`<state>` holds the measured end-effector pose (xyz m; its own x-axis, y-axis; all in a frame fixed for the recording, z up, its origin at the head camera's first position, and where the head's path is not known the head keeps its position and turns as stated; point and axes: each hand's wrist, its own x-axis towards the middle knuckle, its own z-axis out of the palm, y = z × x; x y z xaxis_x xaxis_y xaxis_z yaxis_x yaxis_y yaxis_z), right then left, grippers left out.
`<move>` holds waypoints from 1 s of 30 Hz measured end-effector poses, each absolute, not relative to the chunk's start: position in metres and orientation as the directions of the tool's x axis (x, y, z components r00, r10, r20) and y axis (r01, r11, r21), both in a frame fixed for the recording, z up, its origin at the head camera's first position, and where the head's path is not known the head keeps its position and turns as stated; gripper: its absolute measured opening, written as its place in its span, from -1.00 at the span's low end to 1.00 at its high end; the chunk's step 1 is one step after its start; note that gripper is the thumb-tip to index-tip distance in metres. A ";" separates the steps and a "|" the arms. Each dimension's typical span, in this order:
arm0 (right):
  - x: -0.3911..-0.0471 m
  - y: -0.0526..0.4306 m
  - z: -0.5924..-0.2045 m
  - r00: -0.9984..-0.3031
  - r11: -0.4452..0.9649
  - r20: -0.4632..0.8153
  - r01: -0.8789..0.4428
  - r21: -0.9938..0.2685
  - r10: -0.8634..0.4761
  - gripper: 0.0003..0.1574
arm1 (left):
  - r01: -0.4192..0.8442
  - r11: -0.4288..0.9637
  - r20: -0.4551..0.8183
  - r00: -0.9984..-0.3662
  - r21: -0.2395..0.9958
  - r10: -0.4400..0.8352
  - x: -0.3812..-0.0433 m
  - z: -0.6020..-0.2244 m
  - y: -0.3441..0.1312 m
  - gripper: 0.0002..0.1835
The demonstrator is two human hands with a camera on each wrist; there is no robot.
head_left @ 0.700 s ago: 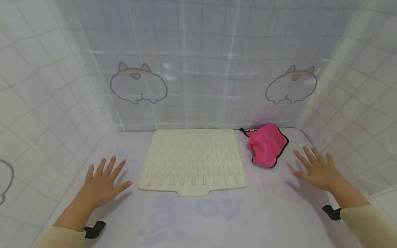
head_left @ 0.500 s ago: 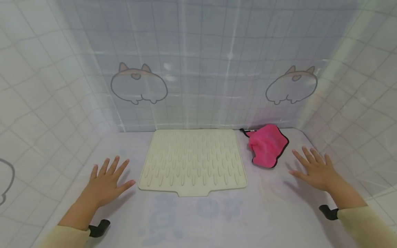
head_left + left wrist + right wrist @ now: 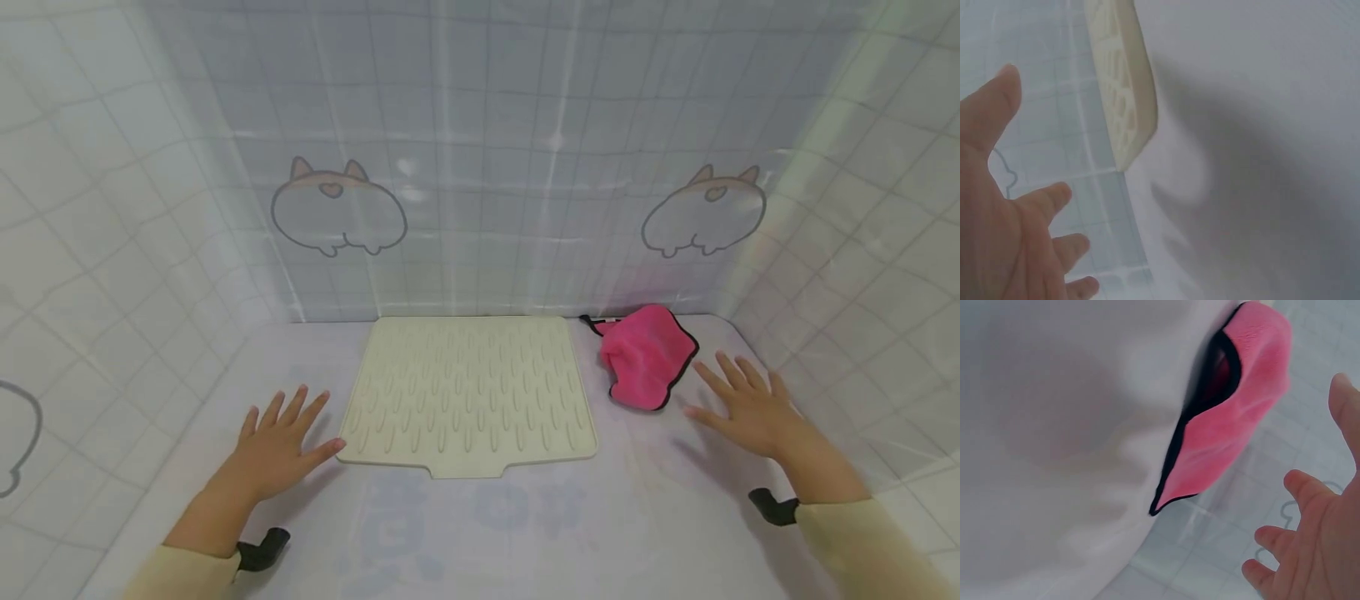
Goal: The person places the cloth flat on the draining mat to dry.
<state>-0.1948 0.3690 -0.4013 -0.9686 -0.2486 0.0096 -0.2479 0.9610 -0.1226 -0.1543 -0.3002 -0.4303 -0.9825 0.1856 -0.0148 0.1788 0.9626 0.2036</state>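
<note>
- The ridged cream draining mat (image 3: 467, 385) lies flat on the pale printed table cover (image 3: 607, 533), its short lip (image 3: 467, 469) at six o'clock; that places the lip, probably its drain end, towards the person.
- The mat's far edge runs along the foot of the grid-patterned back sheet (image 3: 502, 108), which likely explains why it sits so square.
- The pink black-edged cleaning cloth (image 3: 651, 354) lies rumpled, between two and three o'clock from the mat and apart from it; being soft, it probably cannot hold a flat shape. Its black hanging loop (image 3: 591, 320) points to ten o'clock.
- Both hands are spread and hold nothing; their shadows suggest they are raised off the cover.
- From the left hand (image 3: 272, 457), the mat lies between two and three o'clock; the wrist view shows a gap to its corner.
- From the right hand (image 3: 752, 419), the cloth lies at ten o'clock, near but apart, with the mat beyond at nine.
</note>
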 end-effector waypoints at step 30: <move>-0.252 0.303 -0.395 -0.955 0.912 0.058 -0.295 -0.284 -0.291 -0.02 | 0.150 0.937 -0.148 -0.967 0.316 0.205 -0.173 -0.429 -0.273 0.09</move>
